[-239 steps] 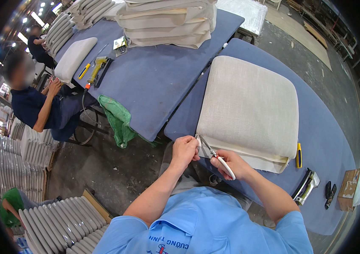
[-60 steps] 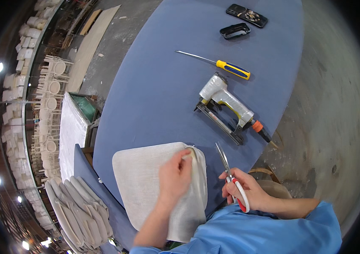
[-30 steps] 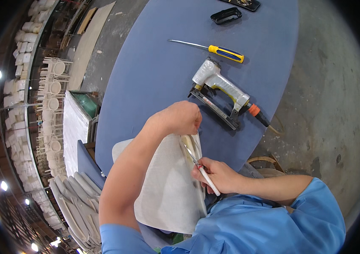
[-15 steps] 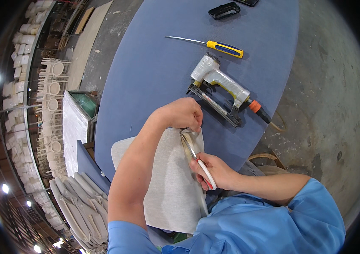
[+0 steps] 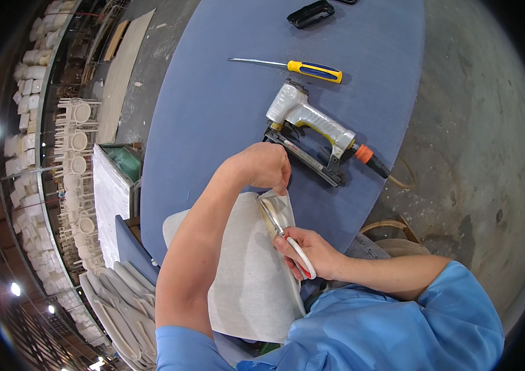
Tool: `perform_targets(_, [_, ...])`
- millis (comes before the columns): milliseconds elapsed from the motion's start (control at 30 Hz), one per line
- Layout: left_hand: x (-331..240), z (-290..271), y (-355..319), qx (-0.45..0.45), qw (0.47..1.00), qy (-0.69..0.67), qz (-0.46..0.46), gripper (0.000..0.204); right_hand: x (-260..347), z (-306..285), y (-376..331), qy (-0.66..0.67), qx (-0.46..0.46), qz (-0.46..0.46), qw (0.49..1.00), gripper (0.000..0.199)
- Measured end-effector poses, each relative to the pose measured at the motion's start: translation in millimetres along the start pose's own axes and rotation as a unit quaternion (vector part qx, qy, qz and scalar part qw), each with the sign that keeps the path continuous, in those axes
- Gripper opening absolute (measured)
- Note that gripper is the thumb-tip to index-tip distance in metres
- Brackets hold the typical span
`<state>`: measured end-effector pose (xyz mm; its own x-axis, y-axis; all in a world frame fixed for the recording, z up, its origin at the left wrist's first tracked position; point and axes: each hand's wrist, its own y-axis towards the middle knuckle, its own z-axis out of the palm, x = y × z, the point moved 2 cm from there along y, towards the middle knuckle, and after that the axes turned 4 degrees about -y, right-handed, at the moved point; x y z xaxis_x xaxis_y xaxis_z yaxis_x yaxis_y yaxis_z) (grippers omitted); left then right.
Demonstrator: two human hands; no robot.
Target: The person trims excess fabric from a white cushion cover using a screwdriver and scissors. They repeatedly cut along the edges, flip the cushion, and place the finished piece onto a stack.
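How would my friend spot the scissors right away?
Find the big blue table, then the pale cushion at its near edge. The scissors are in the right hand there; unlike the yellow-and-blue screwdriver and staple gun, they have white-and-red handles.

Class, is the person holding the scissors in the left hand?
No, the right hand holds the scissors, while the left hand pinches the pale fabric.

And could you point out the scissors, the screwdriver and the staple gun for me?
Scissors (image 5: 299,253): head view, on the white handle.
Screwdriver (image 5: 303,68): head view, on the handle.
Staple gun (image 5: 321,123): head view, on the silver grip.
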<state>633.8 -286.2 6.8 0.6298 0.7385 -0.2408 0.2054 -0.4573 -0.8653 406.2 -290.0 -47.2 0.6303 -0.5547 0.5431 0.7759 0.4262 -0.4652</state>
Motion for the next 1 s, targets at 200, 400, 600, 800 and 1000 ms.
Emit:
perform_targets(200, [-0.6,2.2,-1.3,-0.002,1.000,-0.001,0.013,0.017,-0.4,-2.5,1.4,-0.018,0.004,-0.013,1.000,0.054])
perform_targets(400, [-10.8,5.8,-3.1,0.021,1.000,0.011,0.000,0.015,5.7,-6.9,5.5,-0.047,0.015,0.003,0.999,0.052])
perform_targets(600, [-0.2,9.5,-2.1,-0.015,0.998,-0.054,-0.008,0.016,7.9,-12.1,8.9,-0.013,0.051,0.029,0.998,0.052])
perform_targets(800, [11.1,8.0,1.9,-0.026,0.997,-0.074,0.009,0.018,-2.4,-12.8,7.0,0.054,0.045,0.006,0.998,0.051])
perform_targets(1000, [5.2,3.3,4.9,-0.010,0.999,-0.047,-0.009,0.018,-5.9,-4.1,6.8,0.046,-0.001,-0.009,0.999,0.050])
